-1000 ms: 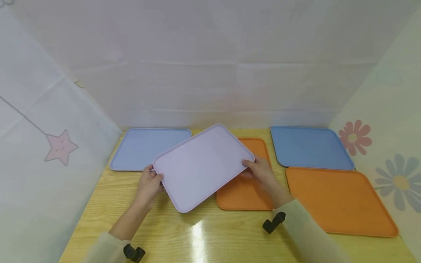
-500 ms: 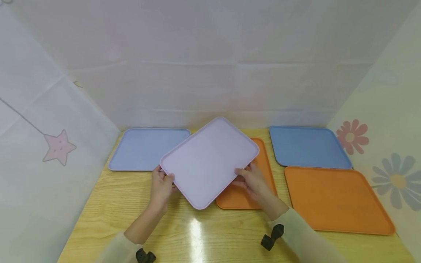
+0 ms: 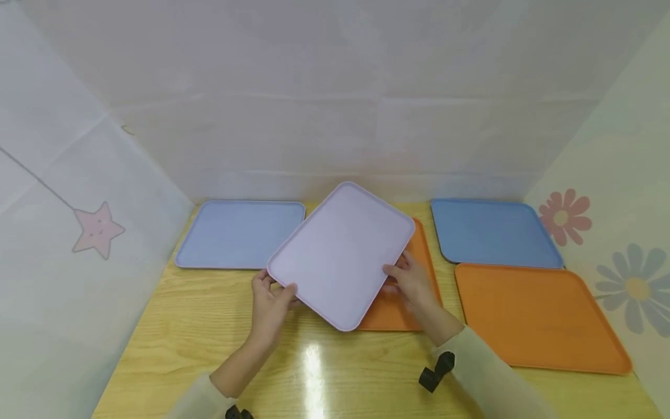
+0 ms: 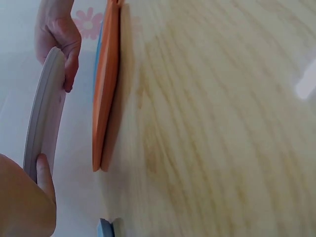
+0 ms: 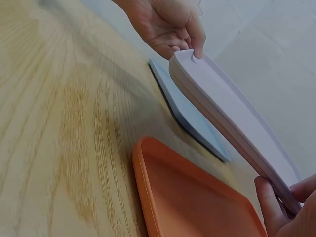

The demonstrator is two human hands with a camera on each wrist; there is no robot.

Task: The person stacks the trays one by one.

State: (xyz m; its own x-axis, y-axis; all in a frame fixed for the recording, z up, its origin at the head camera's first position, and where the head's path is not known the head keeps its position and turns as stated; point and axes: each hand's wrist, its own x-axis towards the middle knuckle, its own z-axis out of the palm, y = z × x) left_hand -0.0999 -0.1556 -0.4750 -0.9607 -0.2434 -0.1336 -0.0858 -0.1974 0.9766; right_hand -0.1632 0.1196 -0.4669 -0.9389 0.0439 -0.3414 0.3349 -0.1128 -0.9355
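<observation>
A pale lilac tray (image 3: 342, 256) is held raised and turned at an angle above the table, between both hands. My left hand (image 3: 271, 302) grips its near left edge, thumb on top and fingers underneath. On the right edge, my right hand (image 3: 413, 284) pinches the rim, also with the thumb above. In the right wrist view the lilac tray's side (image 5: 217, 116) shows layered bands along its edge. Beneath it lies an orange tray (image 3: 389, 314), partly hidden by the lilac one and by my right hand.
A light blue tray (image 3: 241, 235) lies at the back left of the wooden table (image 3: 193, 326). At the right, a darker blue tray (image 3: 494, 233) lies behind a second orange tray (image 3: 541, 317). Patterned white sheets (image 3: 340, 116) stand up around the back and sides.
The lilac tray has turned counterclockwise in the head view and shifted slightly right. My left hand has moved right with its edge; my right hand has stayed near the same place.
</observation>
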